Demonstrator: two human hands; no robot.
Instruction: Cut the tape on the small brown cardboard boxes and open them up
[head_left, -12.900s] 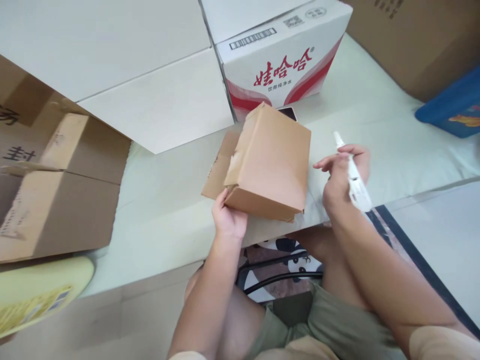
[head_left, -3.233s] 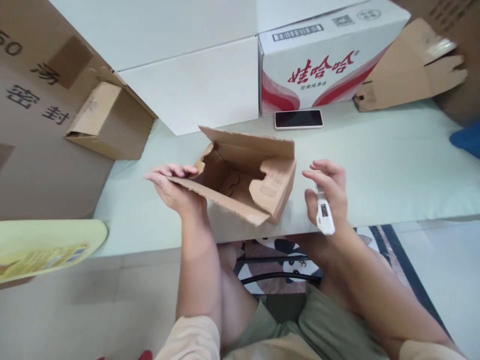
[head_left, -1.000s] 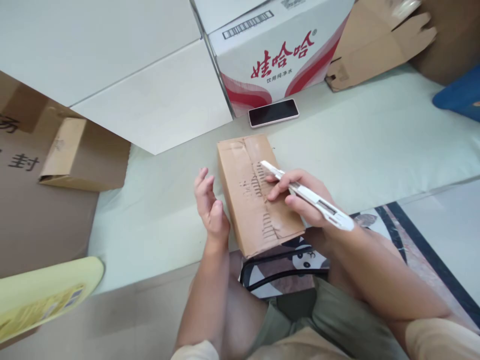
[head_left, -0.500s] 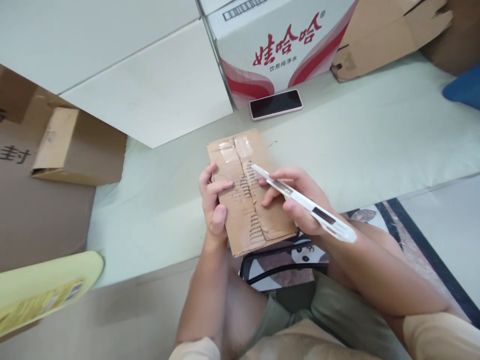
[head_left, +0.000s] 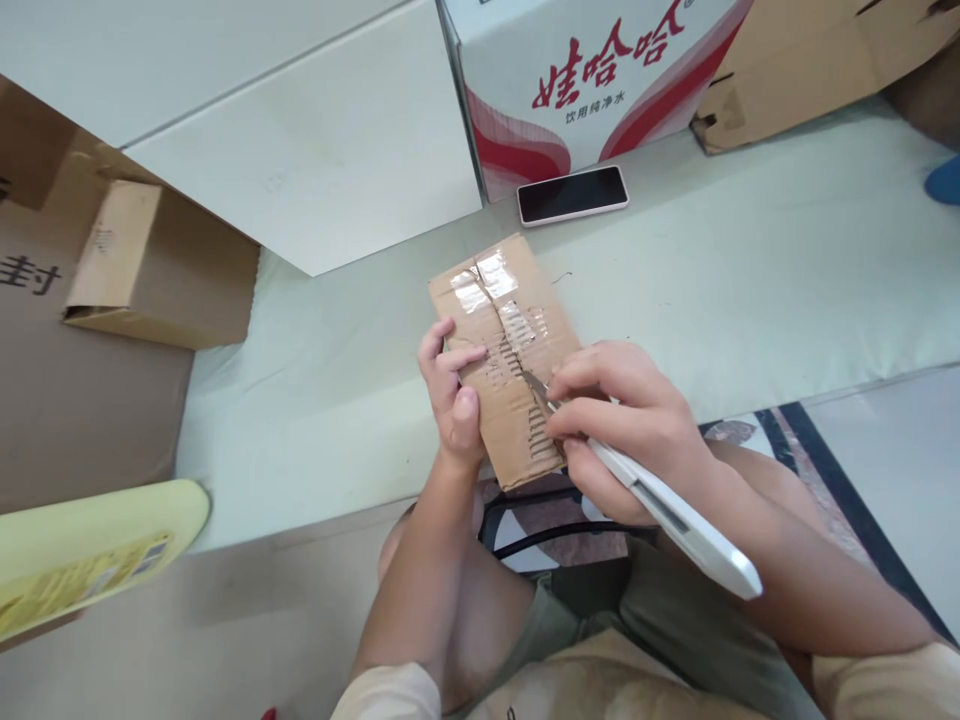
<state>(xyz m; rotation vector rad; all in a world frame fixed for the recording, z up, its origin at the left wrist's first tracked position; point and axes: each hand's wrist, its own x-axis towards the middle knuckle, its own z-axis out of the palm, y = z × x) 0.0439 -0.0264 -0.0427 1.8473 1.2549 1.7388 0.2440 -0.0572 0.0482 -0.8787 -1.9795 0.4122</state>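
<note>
The small brown cardboard box (head_left: 501, 405), with clear tape on its upper face, was held at the front of the table covered in pale green cloth (head_left: 750, 270), its near end reaching past the edge; whether its underside rested there could not be told. The left hand (head_left: 454, 400) had its fingers and thumb clamped over the box's left edge, presumably to steady it against the blade. The right hand (head_left: 637, 425) was closed round the slim white plastic cutter (head_left: 694, 530), fingertips gathered near the grey metal blade (head_left: 538, 388), probably for fine control along the seam. Beyond lay a dark-screened phone with a pale pink rim (head_left: 572, 195), before a white carton with red characters (head_left: 592, 85).

Half a second earlier, the cutter's nose had pointed further up the box and the right fingers were more spread; now they were bunched, the blade at mid-seam.
</note>
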